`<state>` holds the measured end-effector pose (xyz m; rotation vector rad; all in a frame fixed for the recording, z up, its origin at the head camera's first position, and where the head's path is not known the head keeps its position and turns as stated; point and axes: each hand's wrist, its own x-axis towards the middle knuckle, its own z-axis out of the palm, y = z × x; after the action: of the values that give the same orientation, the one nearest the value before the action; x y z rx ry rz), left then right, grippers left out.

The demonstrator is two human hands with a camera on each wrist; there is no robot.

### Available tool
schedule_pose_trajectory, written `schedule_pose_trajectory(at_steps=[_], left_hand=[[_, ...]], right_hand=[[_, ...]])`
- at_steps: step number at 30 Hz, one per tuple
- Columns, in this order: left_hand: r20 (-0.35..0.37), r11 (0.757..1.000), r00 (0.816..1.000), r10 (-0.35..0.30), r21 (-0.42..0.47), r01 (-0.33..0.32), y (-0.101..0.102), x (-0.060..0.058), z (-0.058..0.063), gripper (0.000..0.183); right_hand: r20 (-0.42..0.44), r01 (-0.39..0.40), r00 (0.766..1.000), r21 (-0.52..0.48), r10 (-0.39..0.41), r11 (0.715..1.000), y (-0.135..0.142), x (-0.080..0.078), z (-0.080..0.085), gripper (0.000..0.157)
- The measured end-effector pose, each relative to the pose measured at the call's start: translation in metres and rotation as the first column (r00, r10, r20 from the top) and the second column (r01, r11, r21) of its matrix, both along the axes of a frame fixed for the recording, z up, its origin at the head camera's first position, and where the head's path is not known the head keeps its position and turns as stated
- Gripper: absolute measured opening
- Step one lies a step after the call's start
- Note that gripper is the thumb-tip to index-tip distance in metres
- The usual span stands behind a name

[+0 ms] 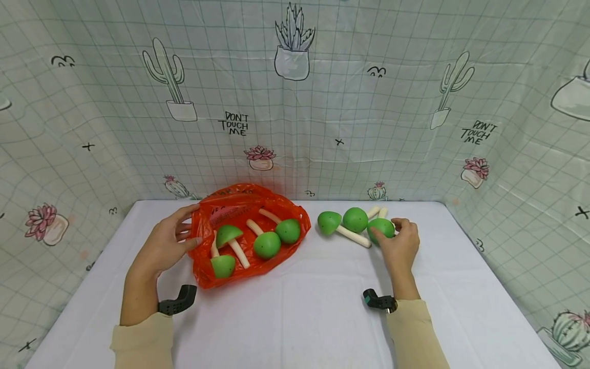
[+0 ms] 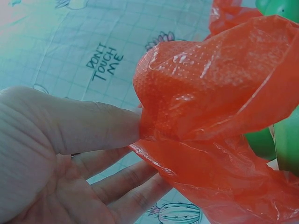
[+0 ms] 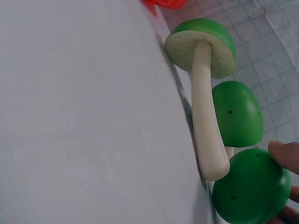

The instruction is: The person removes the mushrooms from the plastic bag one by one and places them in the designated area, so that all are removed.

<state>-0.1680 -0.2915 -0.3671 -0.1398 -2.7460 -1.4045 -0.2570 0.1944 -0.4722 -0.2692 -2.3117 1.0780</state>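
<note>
My left hand (image 1: pixel 167 245) pinches the left rim of a red plastic bag (image 1: pixel 201 264), thumb on one side and fingers behind, as the left wrist view shows. The bag lies on its side with its mouth spread toward me. Inside it are several toy mushrooms with green caps and white stems, one with its cap (image 1: pixel 267 245) near the mouth. On the right, my right hand (image 1: pixel 402 245) grips the green cap of a mushroom (image 3: pixel 252 186) between thumb and fingers. Two more mushrooms lie beside it, a middle one (image 1: pixel 355 220) and a left one (image 1: pixel 329 223) with its stem toward me.
A white cloth covers the table (image 1: pixel 286 318). Behind and at both sides hangs a grid-patterned curtain (image 1: pixel 322 102) printed with cacti; its lower edge meets the table just behind the bag and mushrooms. Each wrist wears a black camera, the right one (image 1: pixel 379 300) above a beige sleeve.
</note>
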Motion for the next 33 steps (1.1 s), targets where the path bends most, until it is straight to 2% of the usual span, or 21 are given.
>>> schedule_pose_trajectory(at_steps=[16, 33], left_hand=[[-0.006, 1.0, 1.0, -0.007, -0.006, 0.007, -0.0002, -0.0008, -0.0003, 0.077], [-0.008, 1.0, 1.0, -0.006, -0.007, 0.006, -0.001, -0.0004, -0.0015, 0.077]], right_hand=[[-0.005, 0.038, 0.999, -0.031, -0.038, 0.999, 0.0005, 0.003, 0.0066, 0.048], [-0.054, 0.074, 0.996, -0.04, -0.076, 0.996, 0.0043, 0.0026, 0.0085, 0.042]])
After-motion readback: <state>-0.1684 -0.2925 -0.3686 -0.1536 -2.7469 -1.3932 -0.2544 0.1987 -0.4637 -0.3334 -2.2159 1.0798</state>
